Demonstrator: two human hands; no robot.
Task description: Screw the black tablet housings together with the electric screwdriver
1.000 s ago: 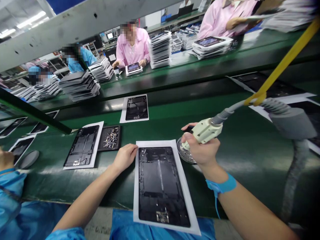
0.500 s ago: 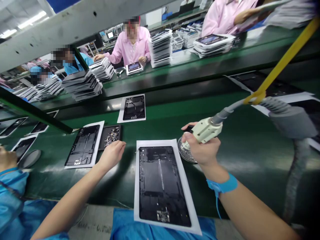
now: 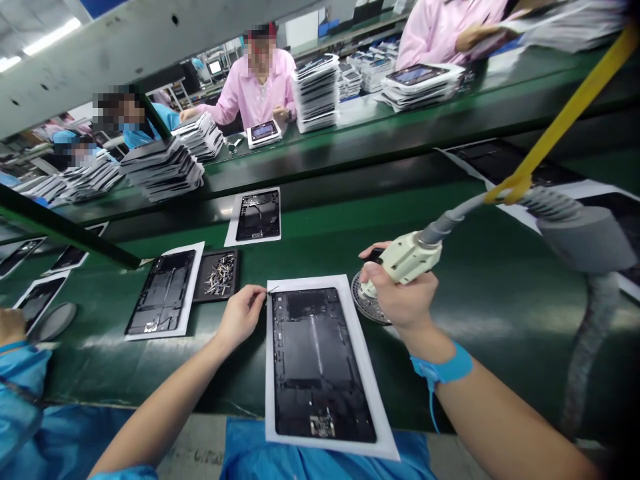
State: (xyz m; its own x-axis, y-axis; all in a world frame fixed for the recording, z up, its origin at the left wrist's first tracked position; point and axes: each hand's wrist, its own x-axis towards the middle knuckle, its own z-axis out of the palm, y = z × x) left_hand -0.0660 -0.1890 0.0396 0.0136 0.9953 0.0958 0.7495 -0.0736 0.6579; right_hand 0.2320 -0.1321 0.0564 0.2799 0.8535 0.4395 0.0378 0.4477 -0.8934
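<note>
A black tablet back frame [image 3: 315, 360] lies on a white sheet [image 3: 383, 427] on the green belt in front of me. My left hand [image 3: 243, 313] pinches a small thin metal part at the frame's top left corner. My right hand [image 3: 400, 293] grips a cream electric screwdriver [image 3: 407, 257] whose tip rests on a round perforated screw dish [image 3: 367, 308] just right of the frame. A blue strap circles my right wrist.
A black tray of small metal parts [image 3: 219, 273] and another frame on a sheet [image 3: 163, 299] lie to the left; a third frame [image 3: 257, 215] lies farther back. The screwdriver's grey hose [image 3: 575, 227] hangs on a yellow strap. Co-workers sit behind stacks of panels [image 3: 163, 170].
My left hand went out to the parts tray and came back to the frame's top left corner pinching a small part. My right hand stayed on the screwdriver.
</note>
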